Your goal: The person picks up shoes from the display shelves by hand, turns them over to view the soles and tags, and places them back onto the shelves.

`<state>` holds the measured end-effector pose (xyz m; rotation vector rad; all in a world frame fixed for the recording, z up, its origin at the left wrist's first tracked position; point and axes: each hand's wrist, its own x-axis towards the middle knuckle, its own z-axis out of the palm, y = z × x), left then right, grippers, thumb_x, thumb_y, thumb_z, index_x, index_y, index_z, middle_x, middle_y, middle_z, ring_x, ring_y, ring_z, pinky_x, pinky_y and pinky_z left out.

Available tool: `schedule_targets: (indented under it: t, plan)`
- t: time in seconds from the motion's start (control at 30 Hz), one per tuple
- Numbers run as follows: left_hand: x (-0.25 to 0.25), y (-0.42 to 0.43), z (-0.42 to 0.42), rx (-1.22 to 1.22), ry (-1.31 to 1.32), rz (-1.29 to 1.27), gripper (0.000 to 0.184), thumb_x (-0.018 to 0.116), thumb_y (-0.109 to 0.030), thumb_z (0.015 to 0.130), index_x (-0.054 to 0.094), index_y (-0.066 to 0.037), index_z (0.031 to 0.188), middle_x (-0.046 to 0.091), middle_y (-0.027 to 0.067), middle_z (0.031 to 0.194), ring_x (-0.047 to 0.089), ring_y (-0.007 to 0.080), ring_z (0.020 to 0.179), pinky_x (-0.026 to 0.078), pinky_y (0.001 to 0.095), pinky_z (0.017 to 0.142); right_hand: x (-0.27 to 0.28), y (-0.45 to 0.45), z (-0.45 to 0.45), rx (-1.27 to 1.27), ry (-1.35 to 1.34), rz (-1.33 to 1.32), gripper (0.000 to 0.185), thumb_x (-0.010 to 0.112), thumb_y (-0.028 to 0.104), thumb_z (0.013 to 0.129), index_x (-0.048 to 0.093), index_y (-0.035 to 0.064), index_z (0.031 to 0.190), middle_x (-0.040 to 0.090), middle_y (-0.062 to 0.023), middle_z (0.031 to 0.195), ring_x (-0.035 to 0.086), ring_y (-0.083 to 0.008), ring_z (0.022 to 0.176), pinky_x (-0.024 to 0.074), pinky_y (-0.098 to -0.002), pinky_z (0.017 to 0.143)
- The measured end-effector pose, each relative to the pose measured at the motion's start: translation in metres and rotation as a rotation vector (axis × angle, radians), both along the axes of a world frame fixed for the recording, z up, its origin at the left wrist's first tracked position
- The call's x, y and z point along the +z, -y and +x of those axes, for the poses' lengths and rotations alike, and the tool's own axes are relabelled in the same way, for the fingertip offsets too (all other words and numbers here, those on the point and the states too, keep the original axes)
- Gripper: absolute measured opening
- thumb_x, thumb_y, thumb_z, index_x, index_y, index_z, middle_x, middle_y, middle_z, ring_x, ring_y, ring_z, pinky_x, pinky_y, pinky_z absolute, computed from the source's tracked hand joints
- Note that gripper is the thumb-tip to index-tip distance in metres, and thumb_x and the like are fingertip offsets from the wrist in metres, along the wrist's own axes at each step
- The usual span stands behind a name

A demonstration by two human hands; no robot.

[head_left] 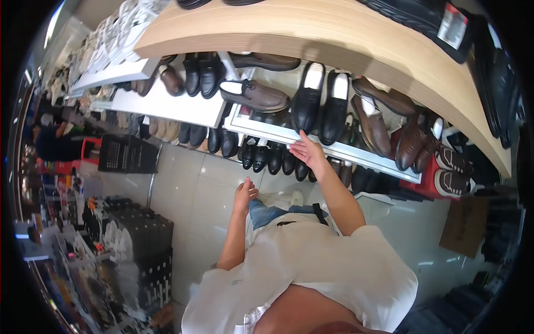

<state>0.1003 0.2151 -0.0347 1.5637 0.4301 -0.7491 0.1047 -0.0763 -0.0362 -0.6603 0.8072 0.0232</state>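
On the white-edged shelf (267,129) two black loafers (309,100) with pale insoles stand side by side, toes toward me. My right hand (307,151) is raised at the shelf's front edge, just below the toes of these loafers, fingers apart and holding nothing. A brown shoe (256,96) lies sideways to the left of the loafers, and more brown shoes (371,131) stand to their right. Lower and to the left, my left hand (246,193) hangs over the tiled floor with its fingers loosely bent. Nothing shows in it.
A wooden shelf (311,29) curves across the top. Below the white-edged shelf stand several black shoes (260,158). Patterned boxes (147,222) are stacked at left, near a black crate (129,154). Another person (51,142) is at far left. A cardboard box (464,227) stands at right.
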Motion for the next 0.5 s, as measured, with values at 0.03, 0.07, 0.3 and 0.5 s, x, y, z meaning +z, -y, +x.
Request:
schedule_targets:
  t: [0.03,0.07,0.3,0.5]
  plan:
    - [-0.002,-0.01,-0.004,0.058,0.008,0.011,0.069,0.052,-0.049,0.094,0.045,0.011,0.128,0.055,0.0231,0.121,0.06,0.032,0.107,0.051,0.0399,0.09,-0.003,-0.006,-0.009,0.037,0.022,-0.027,0.057,0.069,0.036,0.088,0.051,-0.012,0.113,0.063,-0.0251,0.105,0.066,-0.0311,0.096,0.0583,-0.0353,0.082]
    - [-0.009,-0.018,-0.005,0.036,-0.001,0.037,0.067,0.055,-0.046,0.093,0.046,0.011,0.128,0.056,0.0226,0.12,0.061,0.0314,0.106,0.051,0.0392,0.089,-0.007,-0.012,-0.019,0.078,0.056,-0.049,0.05,0.067,0.033,0.09,0.053,-0.0076,0.115,0.064,-0.0216,0.105,0.066,-0.0282,0.094,0.0567,-0.033,0.081]
    - [-0.15,-0.13,-0.04,0.126,-0.08,0.509,0.046,0.071,-0.034,0.076,0.067,0.006,0.099,0.069,0.0185,0.099,0.066,0.0295,0.09,0.052,0.0395,0.076,-0.075,-0.046,-0.086,0.261,-0.19,0.144,0.031,0.062,0.028,0.091,0.057,0.0017,0.107,0.065,-0.0145,0.104,0.063,-0.0251,0.092,0.051,-0.0338,0.078]
    - [-0.204,-0.242,-0.139,-0.793,-0.484,1.13,0.025,0.069,-0.011,0.079,0.072,-0.009,0.104,0.071,0.0055,0.107,0.07,0.0201,0.094,0.054,0.0323,0.085,-0.092,-0.055,-0.116,0.258,-0.313,0.009,0.026,0.056,0.023,0.093,0.056,-0.0005,0.104,0.064,-0.0162,0.099,0.062,-0.027,0.088,0.0526,-0.0343,0.075]
